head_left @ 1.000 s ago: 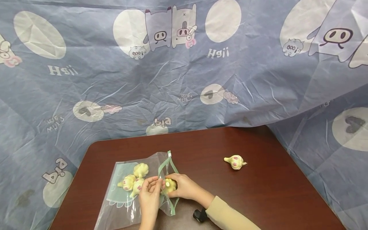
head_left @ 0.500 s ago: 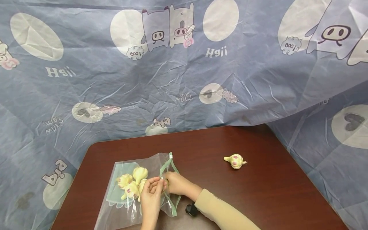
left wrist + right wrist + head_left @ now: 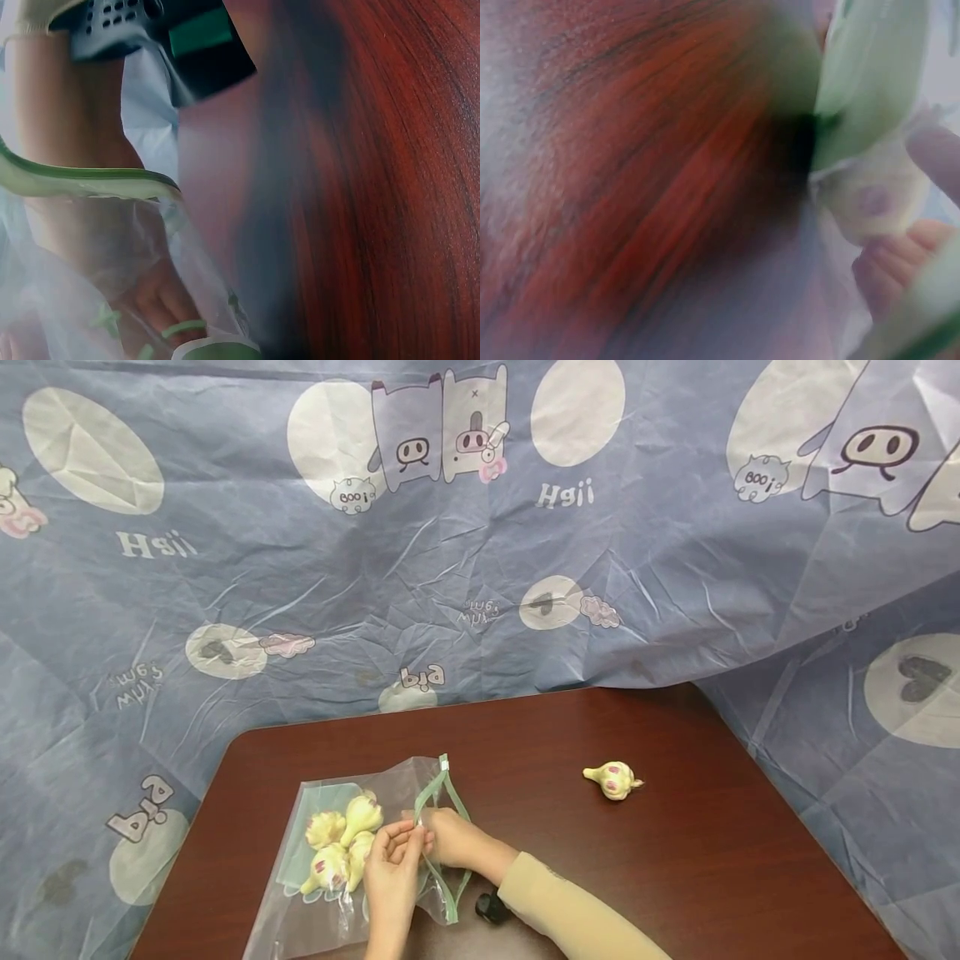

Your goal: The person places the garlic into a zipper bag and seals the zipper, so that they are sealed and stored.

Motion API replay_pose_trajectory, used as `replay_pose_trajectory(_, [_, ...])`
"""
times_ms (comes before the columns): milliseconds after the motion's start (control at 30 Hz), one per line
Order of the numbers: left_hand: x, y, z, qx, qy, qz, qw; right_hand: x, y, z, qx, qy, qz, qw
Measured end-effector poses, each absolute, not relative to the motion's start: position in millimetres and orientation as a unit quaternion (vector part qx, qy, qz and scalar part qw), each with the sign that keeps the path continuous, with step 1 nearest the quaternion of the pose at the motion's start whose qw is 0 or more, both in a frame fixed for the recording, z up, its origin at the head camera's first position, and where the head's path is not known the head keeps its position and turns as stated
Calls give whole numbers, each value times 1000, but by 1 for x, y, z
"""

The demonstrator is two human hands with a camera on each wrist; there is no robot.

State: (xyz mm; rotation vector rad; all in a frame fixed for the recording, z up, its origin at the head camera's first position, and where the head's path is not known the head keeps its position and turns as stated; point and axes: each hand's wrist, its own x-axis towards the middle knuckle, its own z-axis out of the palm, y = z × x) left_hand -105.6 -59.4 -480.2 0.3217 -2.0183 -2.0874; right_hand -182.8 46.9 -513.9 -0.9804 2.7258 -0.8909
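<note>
Several pale yellow, purple-marked garlic bulbs (image 3: pixel 327 867) lie inside a clear zip bag (image 3: pixel 393 777) with green edging. My left hand (image 3: pixel 392 881) pinches the film at the bag's mouth between thumb and fingers. Past the green zip strip, my right hand (image 3: pixel 447 839) reaches into the mouth, partly hidden by film and the left hand. In the right wrist view, a garlic bulb (image 3: pixel 874 199) sits just beyond spread fingers (image 3: pixel 892 262), apparently touching them. The left wrist view shows the right forearm (image 3: pixel 67 112) passing through the mouth.
One more garlic bulb (image 3: pixel 615 781) lies outside the bag, to the right on the brown wooden table (image 3: pixel 712 860). A black device (image 3: pixel 491 907) is at the right wrist. Behind the table hangs a blue patterned cloth (image 3: pixel 480 543).
The right hand has pushed leftward into the bag, carrying in the garlic bulb it gripped at the mouth. Bulbs inside have shifted. The left hand keeps pinching the film.
</note>
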Motion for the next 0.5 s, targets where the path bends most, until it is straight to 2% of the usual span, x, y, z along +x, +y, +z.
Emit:
replay_pose_trajectory(233, [-107, -61, -477, 108, -696, -701, 113, -176, 71, -498, -299, 890, -339, 53])
replay_pose_trajectory(400, [-106, -62, -476, 107, -697, -700, 110, -168, 101, -486, -269, 858, -434, 56])
replay_pose_trajectory(500, [-107, -60, -477, 107, -691, -706, 116, -164, 123, -482, -243, 845, -474, 41])
